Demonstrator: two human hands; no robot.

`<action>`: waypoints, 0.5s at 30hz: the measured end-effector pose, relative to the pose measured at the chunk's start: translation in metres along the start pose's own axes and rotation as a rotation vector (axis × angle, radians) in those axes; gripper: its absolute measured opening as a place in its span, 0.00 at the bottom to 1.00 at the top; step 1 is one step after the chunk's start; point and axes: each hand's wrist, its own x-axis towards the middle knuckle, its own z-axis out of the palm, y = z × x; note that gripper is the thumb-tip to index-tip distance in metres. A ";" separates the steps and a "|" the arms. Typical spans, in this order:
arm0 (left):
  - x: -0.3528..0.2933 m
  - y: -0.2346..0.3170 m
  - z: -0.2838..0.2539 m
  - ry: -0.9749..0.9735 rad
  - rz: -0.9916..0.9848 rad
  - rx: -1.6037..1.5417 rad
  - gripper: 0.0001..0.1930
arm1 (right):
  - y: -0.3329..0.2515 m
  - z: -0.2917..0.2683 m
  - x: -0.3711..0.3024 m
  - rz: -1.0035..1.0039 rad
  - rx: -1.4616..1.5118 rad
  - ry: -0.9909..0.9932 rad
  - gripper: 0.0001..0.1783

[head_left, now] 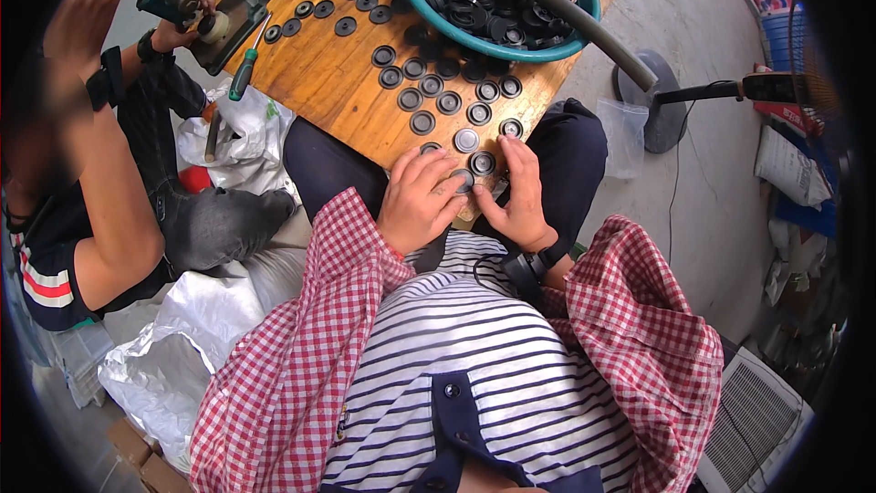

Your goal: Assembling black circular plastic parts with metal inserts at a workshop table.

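Note:
Small round black discs, shaped like wheels or caps, lie spread on the wooden table (pixel 351 114). At the near corner, my left hand (pixel 420 201) rests palm down, its fingers stretched over the discs. Its fingertips touch a dark disc (pixel 464 181) at the edge. My right hand (pixel 520 201) is on the other side of that disc, thumb and fingers apart, thumb close to it. A ringed disc (pixel 482 162) sits between the hands. Beyond it are a disc with a pale grey face (pixel 466 140) and, by my right fingertips, another black disc (pixel 512 128).
A teal tub (pixel 547 53) heaped with black parts stands at the far right, a mallet (pixel 584 23) lying across it. A green-handled screwdriver (pixel 244 75) overhangs the left edge. At left, another person's hand (pixel 203 20) is at a bench press (pixel 239 23). A stand base (pixel 655 114) is on the floor.

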 end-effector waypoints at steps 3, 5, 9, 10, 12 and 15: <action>-0.002 -0.001 0.005 -0.045 0.014 0.013 0.13 | -0.006 0.002 0.008 0.006 -0.069 0.056 0.34; -0.001 -0.002 0.005 -0.043 -0.012 0.036 0.12 | -0.008 0.003 0.011 0.013 -0.088 0.006 0.30; 0.001 -0.003 0.000 -0.055 -0.030 0.043 0.11 | -0.010 0.004 0.014 0.051 0.011 0.060 0.26; 0.000 -0.001 -0.001 -0.055 -0.029 0.038 0.11 | -0.009 0.002 0.013 0.066 -0.053 0.133 0.25; -0.003 0.000 -0.002 -0.057 -0.027 0.033 0.11 | -0.007 -0.004 0.010 0.100 -0.180 0.219 0.23; -0.011 0.000 0.002 -0.063 -0.024 0.005 0.13 | -0.002 -0.008 0.008 0.081 -0.277 0.140 0.21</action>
